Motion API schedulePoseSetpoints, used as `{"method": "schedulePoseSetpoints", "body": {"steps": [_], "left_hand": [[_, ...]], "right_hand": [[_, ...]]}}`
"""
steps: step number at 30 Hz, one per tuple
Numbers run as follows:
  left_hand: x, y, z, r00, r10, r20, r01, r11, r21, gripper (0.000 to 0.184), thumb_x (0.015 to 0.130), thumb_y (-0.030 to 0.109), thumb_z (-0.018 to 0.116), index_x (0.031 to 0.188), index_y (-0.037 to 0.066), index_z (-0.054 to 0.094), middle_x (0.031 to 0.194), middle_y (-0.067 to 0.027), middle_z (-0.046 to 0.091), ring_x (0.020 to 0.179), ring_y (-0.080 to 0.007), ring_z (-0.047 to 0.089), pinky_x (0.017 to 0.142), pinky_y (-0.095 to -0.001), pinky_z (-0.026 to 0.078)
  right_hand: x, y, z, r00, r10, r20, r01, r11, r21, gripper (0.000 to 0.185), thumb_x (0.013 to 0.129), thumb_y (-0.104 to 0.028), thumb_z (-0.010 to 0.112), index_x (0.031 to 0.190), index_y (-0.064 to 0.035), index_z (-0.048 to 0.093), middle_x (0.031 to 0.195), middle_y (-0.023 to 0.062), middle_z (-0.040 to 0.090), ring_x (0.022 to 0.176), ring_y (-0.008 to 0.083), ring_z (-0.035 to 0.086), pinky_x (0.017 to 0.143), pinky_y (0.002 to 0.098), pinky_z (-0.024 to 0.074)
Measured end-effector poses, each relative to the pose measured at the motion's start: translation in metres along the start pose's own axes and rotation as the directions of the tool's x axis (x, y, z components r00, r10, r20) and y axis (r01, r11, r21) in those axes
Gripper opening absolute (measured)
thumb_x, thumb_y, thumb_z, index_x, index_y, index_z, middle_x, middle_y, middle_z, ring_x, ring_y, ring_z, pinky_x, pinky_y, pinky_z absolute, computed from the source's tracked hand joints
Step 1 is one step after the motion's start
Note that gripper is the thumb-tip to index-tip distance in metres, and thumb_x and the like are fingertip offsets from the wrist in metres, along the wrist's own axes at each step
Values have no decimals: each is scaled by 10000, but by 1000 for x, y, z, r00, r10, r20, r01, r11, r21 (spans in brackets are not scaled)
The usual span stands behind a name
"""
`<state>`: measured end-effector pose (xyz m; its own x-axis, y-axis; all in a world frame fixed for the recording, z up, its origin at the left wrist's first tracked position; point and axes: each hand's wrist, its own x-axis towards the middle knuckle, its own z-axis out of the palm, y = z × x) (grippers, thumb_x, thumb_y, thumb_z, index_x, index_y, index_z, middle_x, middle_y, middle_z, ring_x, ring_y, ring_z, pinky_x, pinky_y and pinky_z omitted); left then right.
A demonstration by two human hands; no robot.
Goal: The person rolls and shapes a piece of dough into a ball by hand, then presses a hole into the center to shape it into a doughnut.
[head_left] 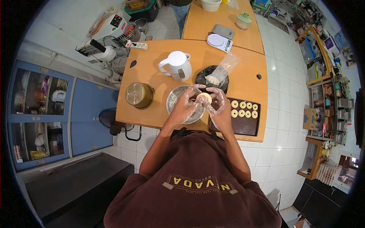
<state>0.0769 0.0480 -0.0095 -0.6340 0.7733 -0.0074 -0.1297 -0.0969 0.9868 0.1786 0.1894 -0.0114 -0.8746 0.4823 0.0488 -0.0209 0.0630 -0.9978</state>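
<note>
Between my two hands, above the right rim of a metal mixing bowl (172,107), is a pale round piece of dough (204,97). My left hand (187,103) curls its fingers round the dough from the left. From the right, my right hand (218,103) grips it too. Both hands look covered in thin clear plastic gloves with whitish smears. Whether the dough has a hole is hard to make out. Beside my right hand lies a dark baking tray (243,128) with several ring-shaped doughs (241,113) in rows.
Behind my hands lies a black plastic bag (200,79) with a clear bag (227,67) on it. A white electric kettle (178,66) and an upturned brownish pot (137,95) stand left. Farther back are a kitchen scale (219,41) and a power strip (137,45). Someone's legs (181,17) show behind.
</note>
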Motion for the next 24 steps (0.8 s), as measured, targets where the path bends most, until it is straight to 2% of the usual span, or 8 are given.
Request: {"method": "schedulePoseSetpoints", "body": {"steps": [5,8,9,12,14,17,21,24], "left_hand": [[-5,-2,-11,999,-2,46,1,1000,32,566,966,-26,644,1493,49,451,1440,-76,551,1223,-161,588,1035,-336,509],[-4,-9,-13,999,40,31,-40,999,15,559,969,-6,661,1488,53,461,1358,-94,598,1181,-156,603,1013,-329,513],[-4,-6,-11,1000,7,8,-7,1000,-3,552,969,-9,656,1483,52,466,1320,-98,612,1163,-155,607,1003,-328,514],[-2,-1,-2,998,-53,-44,51,998,-36,525,973,-18,638,1470,45,480,1218,-107,646,1116,-151,620,974,-326,518],[-1,-3,0,997,-42,-58,41,999,-21,499,981,-20,619,1459,38,488,1166,-109,657,1093,-151,625,959,-326,520],[-3,-11,-3,997,77,-18,-75,993,89,479,992,-12,610,1454,34,491,1185,-105,652,1102,-148,621,966,-332,521],[-6,-8,-5,995,97,-18,-95,991,95,475,1000,8,620,1456,34,488,1187,-99,651,1107,-146,619,981,-342,516],[-9,-3,-4,997,61,-37,-59,997,46,468,1010,28,626,1457,36,486,1178,-89,652,1104,-142,620,977,-340,515]], "right_hand": [[-6,8,7,998,30,-54,-24,994,109,415,908,-38,773,1294,-27,621,1042,53,701,945,110,664,851,283,540],[-8,19,10,995,87,-53,-79,986,149,417,912,-39,769,1300,-27,618,1077,52,698,982,99,654,847,278,539],[-9,20,11,993,107,-49,-98,983,155,417,912,-39,769,1301,-28,617,1086,51,696,994,96,650,845,277,538],[-7,20,9,993,113,18,-114,983,143,424,913,-34,766,1308,-30,611,1123,54,692,1025,99,641,841,274,537],[-5,14,7,995,98,21,-100,990,104,393,931,-19,751,1299,-32,616,1061,35,666,978,89,637,848,259,529],[-2,14,4,999,39,7,-39,999,33,370,936,-1,740,1287,-30,624,1024,31,661,947,87,636,848,254,528],[-2,17,4,997,-78,-28,76,994,-75,363,938,14,729,1284,-24,625,1021,39,674,940,93,638,840,259,532],[-5,15,5,998,-42,-49,40,998,-53,359,947,8,725,1290,-21,620,1041,44,681,944,93,638,841,260,533]]}}
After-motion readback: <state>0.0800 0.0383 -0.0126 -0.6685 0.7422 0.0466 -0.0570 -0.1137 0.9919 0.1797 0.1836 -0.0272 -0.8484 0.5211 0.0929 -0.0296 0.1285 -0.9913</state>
